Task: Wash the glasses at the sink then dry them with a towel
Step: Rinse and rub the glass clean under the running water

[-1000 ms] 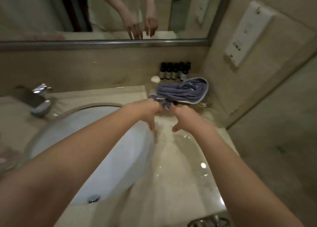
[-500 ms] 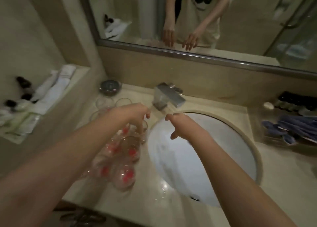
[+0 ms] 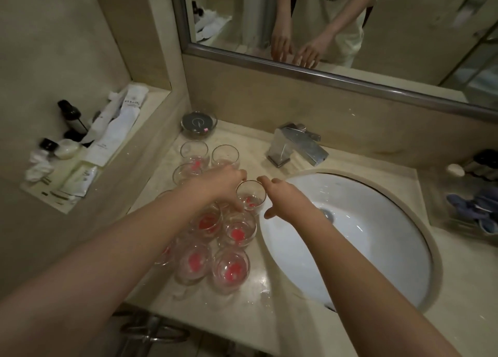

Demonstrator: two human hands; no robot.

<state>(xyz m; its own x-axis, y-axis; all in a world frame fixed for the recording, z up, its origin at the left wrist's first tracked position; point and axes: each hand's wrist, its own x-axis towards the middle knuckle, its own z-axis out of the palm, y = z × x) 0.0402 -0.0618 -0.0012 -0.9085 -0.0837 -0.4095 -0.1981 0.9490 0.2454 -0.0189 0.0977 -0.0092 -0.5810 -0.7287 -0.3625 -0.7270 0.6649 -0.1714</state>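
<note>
While we stand at the counter (image 3: pixel 272 308), both our hands reach to one glass (image 3: pixel 251 195) that stands just beside the left rim of the sink (image 3: pixel 350 238). Our left hand (image 3: pixel 215 184) comes to this glass from the left, with the fingers curled down along its side; we cannot tell for sure if they already hold it or only touch it. Our right hand (image 3: pixel 283 197) is at the right side of the same glass, the forefinger stretched to the rim and the thumb hanging lower, so the hand is loosely spread and holds nothing that we can see. In the bottom of this glass there is a small red rest.

Around it stands the group of other glasses (image 3: pixel 231 249) on the counter, left of the sink, close together and some touching. Most of them show red marks at the bottom. Two or three more glasses stand further back, near a dark round dish (image 3: pixel 199 122).

Behind the sink the metal faucet (image 3: pixel 296 146) points to the basin. At the far right lies the blue towel (image 3: pixel 477 208), well apart from our hands. On the shelf at the left we see small bottles (image 3: pixel 71 118) and white packets (image 3: pixel 116 130). The mirror (image 3: pixel 404 33) above shows our arms.
</note>
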